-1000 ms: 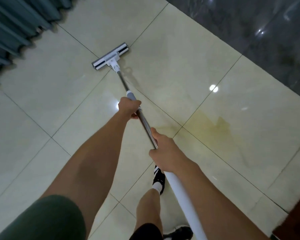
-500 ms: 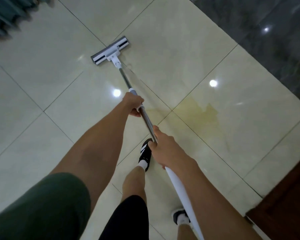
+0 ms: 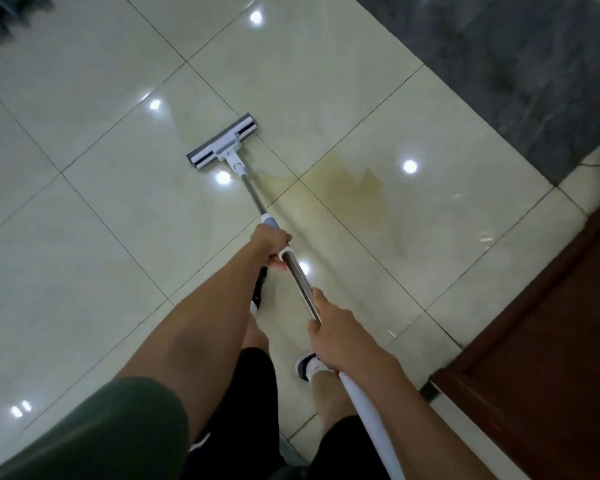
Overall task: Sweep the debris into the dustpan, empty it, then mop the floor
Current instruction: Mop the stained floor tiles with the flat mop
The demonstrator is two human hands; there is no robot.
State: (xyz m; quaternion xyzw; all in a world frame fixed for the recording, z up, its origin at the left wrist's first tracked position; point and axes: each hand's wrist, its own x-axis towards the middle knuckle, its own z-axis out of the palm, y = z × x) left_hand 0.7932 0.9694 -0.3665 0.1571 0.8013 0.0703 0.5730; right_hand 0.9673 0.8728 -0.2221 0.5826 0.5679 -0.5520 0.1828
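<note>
1. The mop handle (image 3: 300, 278) runs off the lower edge at about 6 o'clock; its upper end is out of view.
2. The left hand (image 3: 269, 249) wraps the handle's grey collar and hides that stretch of the shaft.
3. The right hand (image 3: 336, 336) covers the joint between the metal shaft and the white grip.
4. The left arm hides most of the left shoe (image 3: 260, 289).
5. A dark blurred shape (image 3: 4, 12) at 11 o'clock is cut by the corner; what it is cannot be told.
6. The brown wooden panel (image 3: 551, 358) at 4 o'clock is cropped by the right edge.
</note>
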